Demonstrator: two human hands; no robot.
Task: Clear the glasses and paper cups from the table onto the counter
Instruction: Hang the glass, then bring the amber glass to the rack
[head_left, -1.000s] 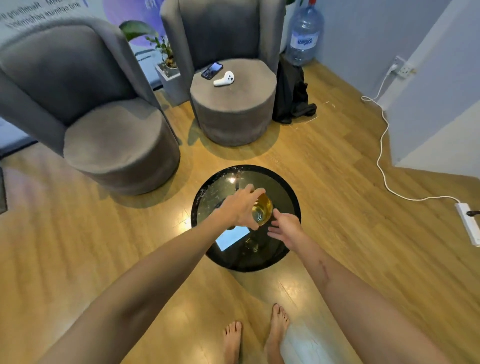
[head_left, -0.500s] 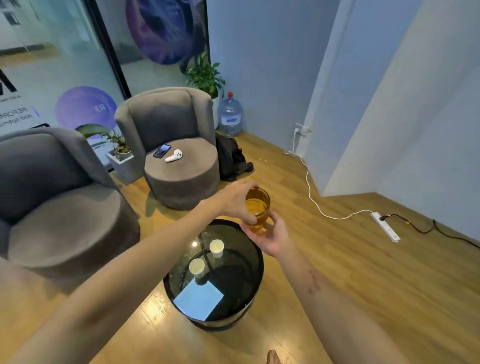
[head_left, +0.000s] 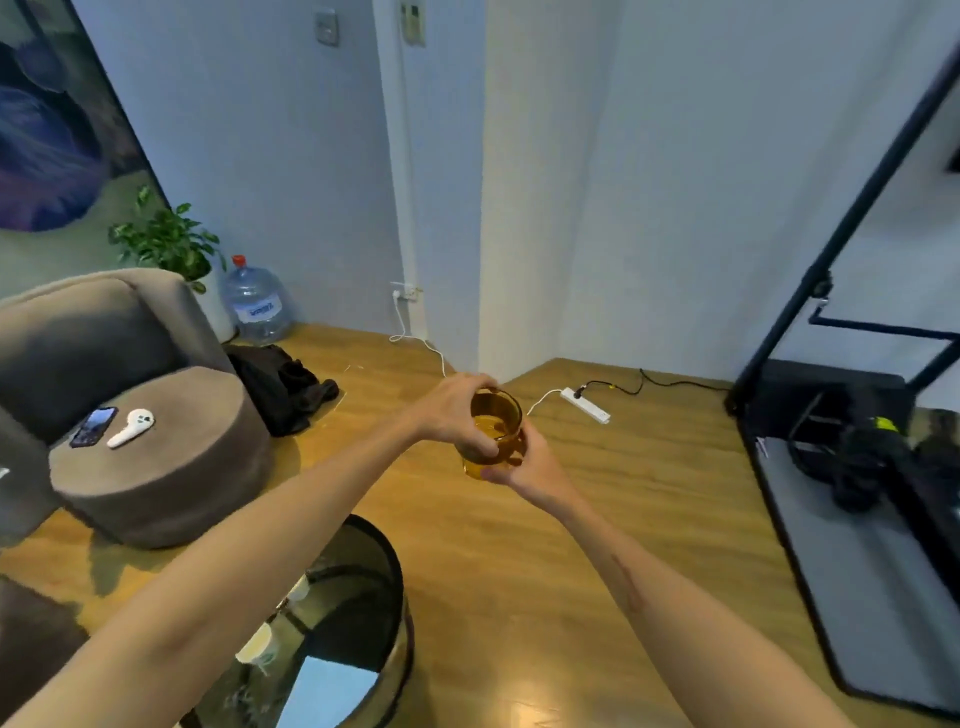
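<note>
An amber glass (head_left: 493, 422) with some liquid in it is held in the air above the wooden floor, between both hands. My left hand (head_left: 457, 410) grips its rim and side from above. My right hand (head_left: 524, 462) cups its base and right side. The round black glass table (head_left: 384, 587) is below and to the left, partly hidden by my left forearm. Two white paper cups stand on it, one (head_left: 257, 647) nearer me, the other (head_left: 298, 590) mostly hidden behind my arm.
A grey armchair (head_left: 156, 457) with a phone and a white earbud case on its seat stands to the left. A dark bag, a water bottle and a plant are by the wall. A white power strip (head_left: 584, 405) lies on the floor. A black stand and dark equipment occupy the right.
The glass has been lifted off the table and carried up and to the right. My view has swung right, so the table now lies at lower left. My right hand has closed under the glass.
</note>
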